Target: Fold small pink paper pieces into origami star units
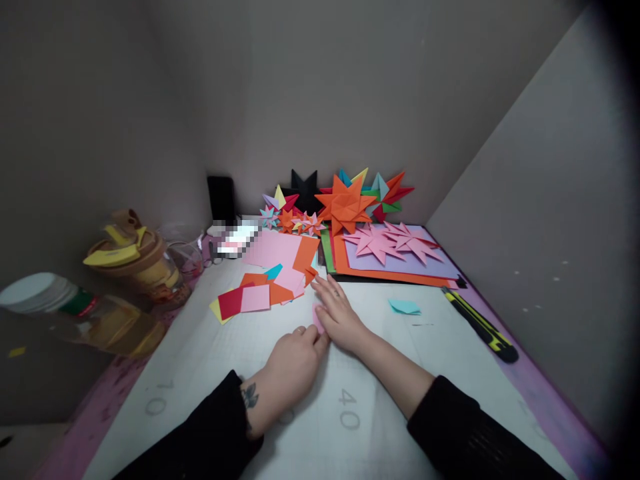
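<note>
A small piece of pink paper (317, 319) lies on the white mat between my hands, mostly covered by them. My left hand (295, 360) is closed, its thumb and curled fingers at the near edge of the paper. Lying over the paper's right side, my right hand (340, 313) is open, with fingers stretched out toward the loose sheets. Just beyond the hands is a spread of coloured paper squares, among them a red square (230, 303) and a pink square (255, 299). A folded turquoise paper (405, 307) rests to the right of my right hand.
Several folded stars, including a large orange star (346, 203), stand along the back wall. Pink stars (375, 243) lie on stacked coloured sheets (410, 270). A utility knife (480, 325) lies at right. At left are a bottle (110, 327), a lidded cup (155, 277) and a blurred-out screen (240, 239).
</note>
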The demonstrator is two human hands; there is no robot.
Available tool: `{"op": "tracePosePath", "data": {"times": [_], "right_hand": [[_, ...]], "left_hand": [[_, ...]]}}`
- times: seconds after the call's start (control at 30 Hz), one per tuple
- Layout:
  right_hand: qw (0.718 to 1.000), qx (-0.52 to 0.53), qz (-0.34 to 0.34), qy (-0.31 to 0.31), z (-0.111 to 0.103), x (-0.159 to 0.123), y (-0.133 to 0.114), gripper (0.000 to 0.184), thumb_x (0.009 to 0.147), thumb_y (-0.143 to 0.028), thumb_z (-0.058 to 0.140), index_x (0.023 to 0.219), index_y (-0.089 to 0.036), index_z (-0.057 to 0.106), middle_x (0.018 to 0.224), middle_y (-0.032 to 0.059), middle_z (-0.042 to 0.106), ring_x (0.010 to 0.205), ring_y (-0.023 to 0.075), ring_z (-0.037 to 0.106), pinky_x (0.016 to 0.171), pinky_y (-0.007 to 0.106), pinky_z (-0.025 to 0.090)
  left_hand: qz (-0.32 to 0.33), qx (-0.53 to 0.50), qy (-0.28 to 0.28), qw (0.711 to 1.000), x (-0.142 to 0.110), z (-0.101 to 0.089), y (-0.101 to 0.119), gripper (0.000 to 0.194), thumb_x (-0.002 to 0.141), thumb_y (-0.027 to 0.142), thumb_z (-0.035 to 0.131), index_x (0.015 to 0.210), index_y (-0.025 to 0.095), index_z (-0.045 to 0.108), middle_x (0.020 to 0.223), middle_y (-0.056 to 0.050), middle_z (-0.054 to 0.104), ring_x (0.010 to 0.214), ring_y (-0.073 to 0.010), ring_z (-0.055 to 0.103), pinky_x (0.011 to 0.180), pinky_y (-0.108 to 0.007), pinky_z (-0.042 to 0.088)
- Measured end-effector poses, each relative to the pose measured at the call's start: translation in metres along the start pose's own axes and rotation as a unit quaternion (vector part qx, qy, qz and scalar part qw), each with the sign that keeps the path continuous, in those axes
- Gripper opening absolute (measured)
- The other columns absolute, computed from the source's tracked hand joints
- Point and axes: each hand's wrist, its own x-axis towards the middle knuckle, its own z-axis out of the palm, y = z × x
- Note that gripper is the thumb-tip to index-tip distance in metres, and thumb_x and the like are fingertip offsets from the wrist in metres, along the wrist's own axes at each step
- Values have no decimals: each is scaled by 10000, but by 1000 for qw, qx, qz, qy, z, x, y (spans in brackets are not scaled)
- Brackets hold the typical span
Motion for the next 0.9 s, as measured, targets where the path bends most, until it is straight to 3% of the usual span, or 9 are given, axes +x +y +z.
{"op": "tracePosePath", "data": {"times": [0.27,0.43,0.5,0.57,0.63,0.67,0.7,0.8,0.9], "right_hand": [[992,56,27,105,-13,-12,4,159,849,-180,444,950,-205,565,1203,92,543,1212,222,404,1005,437,368],[990,-76,91,70,-36,-28,30,203,793,-131,475,650,-192,606,1099,86,578,1130,276,430,960,468,382],[975,-130,153,98,-43,-32,43,200,799,-138,473,708,-183,645,1078,109,581,1097,302,437,933,495,394],[962,-150,176,143,-46,-36,49,221,806,-162,489,958,-156,649,1137,150,549,1097,319,433,927,517,395],[973,-116,133,148,-46,-41,47,354,827,-144,459,1169,-133,549,1125,156,551,1075,289,460,934,496,404],[982,-87,95,141,-44,-44,43,364,830,-133,453,1185,-148,530,1111,139,560,1063,271,473,928,477,415],[988,-59,55,131,-43,-47,38,329,824,-130,468,1141,-168,548,1093,121,567,1056,260,482,917,460,427],[993,21,-6,116,-39,-57,21,109,790,-99,517,763,-190,570,970,87,586,963,223,532,799,373,477],[995,53,-53,60,-39,-60,11,186,786,-58,498,663,-196,517,770,36,596,782,177,563,702,315,479]], "left_hand": [[4,8,9,1000,-2,-2,-1,405,869,107,371,1260,195,430,947,-73,572,813,-215,540,656,-308,442],[-6,-12,-2,1000,-4,-7,-1,420,847,81,389,1247,202,423,963,-69,569,823,-202,540,672,-297,437],[-20,-22,1,1000,-4,-10,-1,354,829,64,398,1144,201,482,965,-65,562,832,-201,537,682,-298,436],[-51,-28,8,998,-3,-14,-3,287,818,50,395,1038,188,515,966,-68,556,845,-202,535,688,-297,432],[-90,-34,18,995,-2,-16,-6,268,823,43,377,1007,181,516,969,-73,556,866,-205,536,692,-295,428],[-107,-37,23,993,-1,-16,-8,267,826,41,371,1006,179,514,971,-75,559,872,-206,538,694,-296,427],[-121,-38,28,992,0,-16,-9,269,826,40,369,1006,178,513,973,-76,562,879,-208,540,697,-297,426],[-138,-35,42,989,3,-13,-14,278,818,34,370,1001,178,522,978,-79,570,889,-219,542,697,-306,424],[-126,-34,58,990,4,-8,-17,276,826,40,364,990,183,533,973,-77,570,880,-224,542,696,-313,423]]}}
